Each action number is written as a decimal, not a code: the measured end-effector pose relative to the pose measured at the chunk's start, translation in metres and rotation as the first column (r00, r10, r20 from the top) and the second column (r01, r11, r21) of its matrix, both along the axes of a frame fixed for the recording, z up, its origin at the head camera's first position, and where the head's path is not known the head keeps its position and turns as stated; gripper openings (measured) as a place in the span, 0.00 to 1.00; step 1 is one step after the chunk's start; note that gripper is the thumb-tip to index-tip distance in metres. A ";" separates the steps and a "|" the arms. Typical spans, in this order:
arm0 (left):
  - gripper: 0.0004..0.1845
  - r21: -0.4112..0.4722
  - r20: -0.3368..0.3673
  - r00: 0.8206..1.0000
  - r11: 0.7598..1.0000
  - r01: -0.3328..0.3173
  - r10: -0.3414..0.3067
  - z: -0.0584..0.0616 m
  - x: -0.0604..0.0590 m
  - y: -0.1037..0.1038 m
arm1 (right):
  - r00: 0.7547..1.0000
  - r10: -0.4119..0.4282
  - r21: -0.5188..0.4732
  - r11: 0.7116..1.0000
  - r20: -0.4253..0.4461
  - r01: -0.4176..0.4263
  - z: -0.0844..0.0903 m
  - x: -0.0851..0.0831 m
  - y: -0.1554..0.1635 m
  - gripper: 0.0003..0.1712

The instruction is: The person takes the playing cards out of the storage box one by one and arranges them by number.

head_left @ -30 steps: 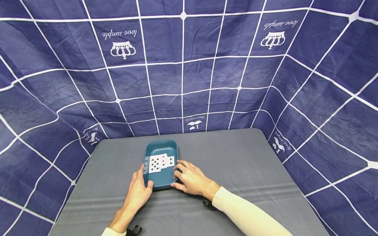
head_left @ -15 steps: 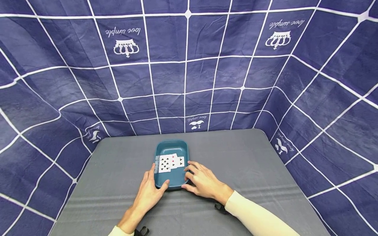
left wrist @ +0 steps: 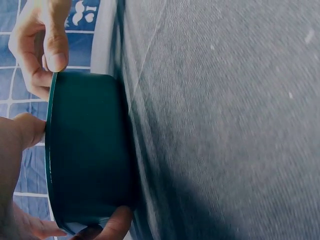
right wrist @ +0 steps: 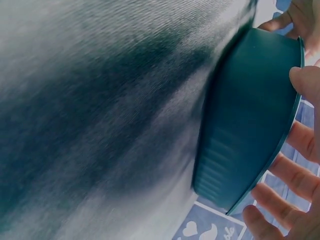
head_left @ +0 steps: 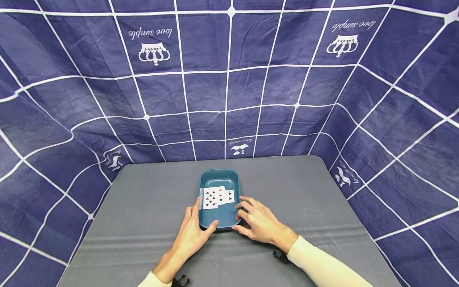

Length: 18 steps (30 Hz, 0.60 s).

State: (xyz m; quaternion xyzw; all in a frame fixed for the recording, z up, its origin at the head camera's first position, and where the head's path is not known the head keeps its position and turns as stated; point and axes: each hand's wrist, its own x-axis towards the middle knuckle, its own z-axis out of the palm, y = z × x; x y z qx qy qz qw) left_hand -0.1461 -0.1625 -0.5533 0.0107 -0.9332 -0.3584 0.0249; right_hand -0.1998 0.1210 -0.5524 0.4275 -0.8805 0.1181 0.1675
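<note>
A teal rectangular tray (head_left: 226, 221) with rounded corners sits on the table, and several overlapping playing cards (head_left: 211, 198) lie face up inside it. Spades show on the leftmost card; a red diamond shows on the one beside it. My left hand (head_left: 193, 233) grips the near left corner, thumb at the near rim and fingers along the left side. From the other side my right hand (head_left: 263, 224) holds the right wall, fingers bent over the rim and thumb by the near corner. Both wrist views show the tray's outer wall (left wrist: 90, 145) close up, its base down at the cloth.
Grey cloth covers the table (head_left: 143, 199). Behind and at both sides hangs a blue curtain (head_left: 208, 95) with white grid lines. A black wrist strap (head_left: 281, 255) shows at the right sleeve, another strap (head_left: 181, 281) at the left.
Both hands and the tray have moved to the right across the table together. The cards keep their arrangement inside the tray. The head view has shifted slightly.
</note>
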 end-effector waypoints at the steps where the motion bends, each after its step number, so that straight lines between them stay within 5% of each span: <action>1: 0.61 0.006 0.000 1.000 1.000 0.002 -0.002 0.000 0.000 0.001 | 1.000 0.000 0.000 1.000 0.001 0.000 0.000 0.000 0.002 0.16; 18: 0.64 -0.020 0.015 1.000 0.999 0.028 -0.028 -0.001 -0.003 0.007 | 0.999 0.031 -0.020 0.999 -0.009 -0.031 -0.002 -0.001 0.013 0.16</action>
